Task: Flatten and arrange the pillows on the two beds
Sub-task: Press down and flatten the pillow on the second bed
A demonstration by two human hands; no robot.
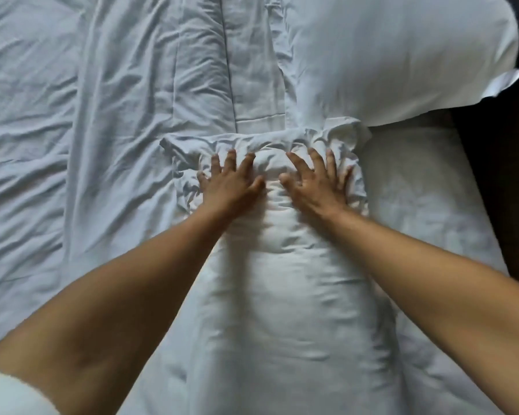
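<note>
Looks like midway at best: left hand [226,187] and right hand [315,187], fingers spread wide, press the pillow [282,295] lying lengthwise on the bed [426,190], its far end bunched, second pillow [402,55] still puffy.

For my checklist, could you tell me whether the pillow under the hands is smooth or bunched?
Bunched at its far end: the pillow wrinkles where the left hand and right hand press.

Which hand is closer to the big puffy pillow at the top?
The right hand. It presses the near pillow just below the big puffy pillow. The left hand presses beside it, farther away to the left.
</note>
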